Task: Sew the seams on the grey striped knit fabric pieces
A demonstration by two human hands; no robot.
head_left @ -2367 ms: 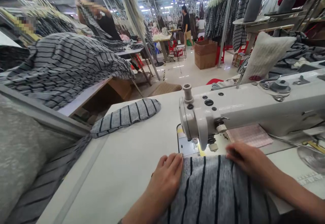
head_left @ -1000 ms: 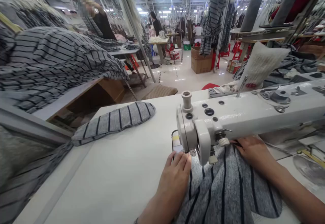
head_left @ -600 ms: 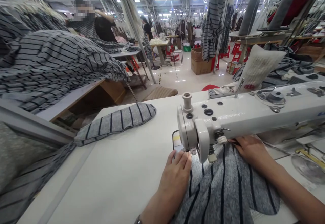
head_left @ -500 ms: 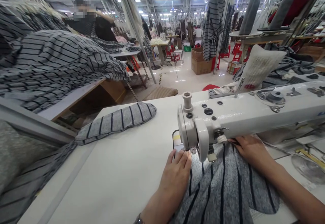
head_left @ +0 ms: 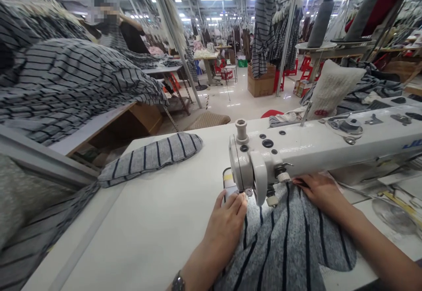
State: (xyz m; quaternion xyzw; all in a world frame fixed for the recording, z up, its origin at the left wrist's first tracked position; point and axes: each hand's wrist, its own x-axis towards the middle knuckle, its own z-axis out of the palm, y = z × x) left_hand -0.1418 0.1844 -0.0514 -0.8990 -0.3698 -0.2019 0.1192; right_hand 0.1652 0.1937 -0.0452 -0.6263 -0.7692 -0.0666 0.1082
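Observation:
A white sewing machine (head_left: 316,143) stands on the white table (head_left: 148,220). Grey fabric with dark stripes (head_left: 280,242) lies under its head and hangs toward the front edge. My left hand (head_left: 227,220) is just left of the needle area, its fingers bent and close together on the fabric's left edge. Right of the machine's head, my right hand (head_left: 316,190) pinches the fabric's upper edge between thumb and fingers, beneath the machine arm. The needle itself is hidden behind the head.
A folded striped piece (head_left: 154,157) lies at the table's back left. Striped cloth (head_left: 79,75) is heaped on a table at the left, with a person (head_left: 132,34) behind it. Thread cones (head_left: 321,23) stand at the back right.
The view has shifted slightly, so the machine and both hands appear a little further left. My left fingers look more bent. The person behind has raised some striped cloth.

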